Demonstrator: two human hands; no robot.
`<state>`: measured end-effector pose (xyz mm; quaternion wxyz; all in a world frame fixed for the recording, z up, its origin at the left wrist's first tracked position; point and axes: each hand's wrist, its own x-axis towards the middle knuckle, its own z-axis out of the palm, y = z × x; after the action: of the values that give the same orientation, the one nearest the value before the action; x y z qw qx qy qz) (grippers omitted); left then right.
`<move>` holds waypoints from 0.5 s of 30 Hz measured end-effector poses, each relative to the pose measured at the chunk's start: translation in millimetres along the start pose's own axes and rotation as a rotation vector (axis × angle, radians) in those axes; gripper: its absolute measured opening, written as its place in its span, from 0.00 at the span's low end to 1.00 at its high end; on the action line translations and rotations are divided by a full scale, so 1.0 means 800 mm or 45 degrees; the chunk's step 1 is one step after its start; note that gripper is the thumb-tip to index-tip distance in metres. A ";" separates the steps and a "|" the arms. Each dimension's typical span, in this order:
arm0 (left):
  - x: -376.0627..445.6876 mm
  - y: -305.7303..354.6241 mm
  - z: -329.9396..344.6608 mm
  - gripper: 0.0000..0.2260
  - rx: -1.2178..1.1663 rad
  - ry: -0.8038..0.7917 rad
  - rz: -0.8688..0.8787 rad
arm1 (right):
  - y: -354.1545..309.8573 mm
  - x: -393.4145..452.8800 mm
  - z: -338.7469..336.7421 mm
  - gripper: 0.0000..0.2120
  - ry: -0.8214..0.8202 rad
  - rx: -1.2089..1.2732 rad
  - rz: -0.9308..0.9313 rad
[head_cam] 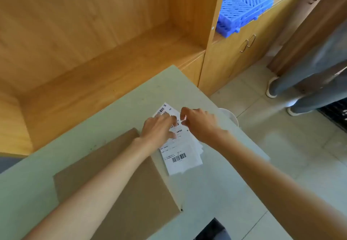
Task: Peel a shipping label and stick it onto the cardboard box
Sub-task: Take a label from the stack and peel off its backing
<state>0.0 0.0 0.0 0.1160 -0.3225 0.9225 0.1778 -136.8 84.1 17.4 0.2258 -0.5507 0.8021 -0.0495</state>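
A stack of white shipping labels (181, 160) with barcodes lies on the pale green table (216, 192), just right of a flat brown cardboard box (150, 192). My left hand (159, 129) presses flat on the upper part of the stack, fingers spread. My right hand (199, 122) hovers over the stack's far right edge, thumb and forefinger pinched on a lifted white label corner. The hands hide the middle of the top label.
A wooden shelf unit (84, 52) stands behind the table. Blue plastic grids (244, 7) sit on a shelf at upper right. A white round object (231, 117) shows past the table's right edge. Another person's legs (309, 82) stand on the tiled floor at right.
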 end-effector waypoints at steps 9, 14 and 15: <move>0.027 -0.013 0.036 0.27 -0.033 0.104 -0.102 | 0.018 0.031 0.049 0.30 -0.083 0.088 0.022; 0.037 -0.013 0.040 0.28 -0.038 0.065 -0.113 | 0.009 0.050 0.054 0.24 -0.066 0.089 0.018; 0.039 -0.014 0.041 0.27 -0.044 0.062 -0.111 | 0.008 0.052 0.055 0.23 -0.060 0.071 0.017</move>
<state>-13.5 -11.8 -42.9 0.0956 -0.3687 0.9068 0.1807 -135.9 56.5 -36.4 0.2602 -0.5399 0.7985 -0.0572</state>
